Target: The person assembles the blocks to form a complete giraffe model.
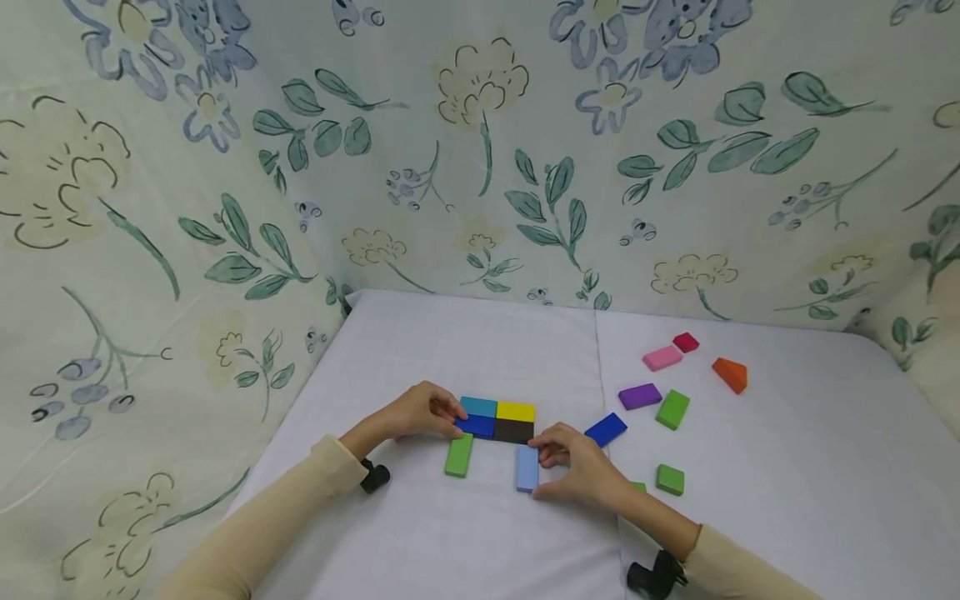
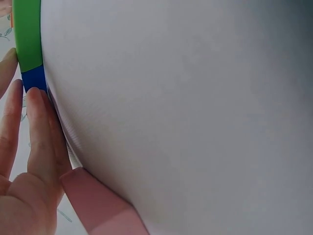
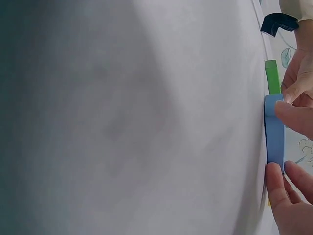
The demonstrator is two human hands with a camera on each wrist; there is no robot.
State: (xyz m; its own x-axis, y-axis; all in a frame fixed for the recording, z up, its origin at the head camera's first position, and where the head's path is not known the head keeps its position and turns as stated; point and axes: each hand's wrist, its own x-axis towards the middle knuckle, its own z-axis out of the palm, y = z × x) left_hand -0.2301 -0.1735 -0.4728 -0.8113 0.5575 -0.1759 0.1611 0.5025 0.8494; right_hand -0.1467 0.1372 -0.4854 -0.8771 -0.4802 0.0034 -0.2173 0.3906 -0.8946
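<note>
At the table's middle, a teal block, a yellow block, a dark blue block and a dark brown block lie against each other as a rectangle. My left hand touches the left end of this group, its fingers fairly straight beside the dark blue block in the left wrist view. A long green block extends down from the group's lower left. Under the brown block, my right hand pinches a light blue block lengthwise between thumb and fingers.
Right of the hands lie a blue block, a purple block, a pink block, a red block, an orange block and green blocks, one partly hidden by the right forearm. Floral cloth hangs behind the white table.
</note>
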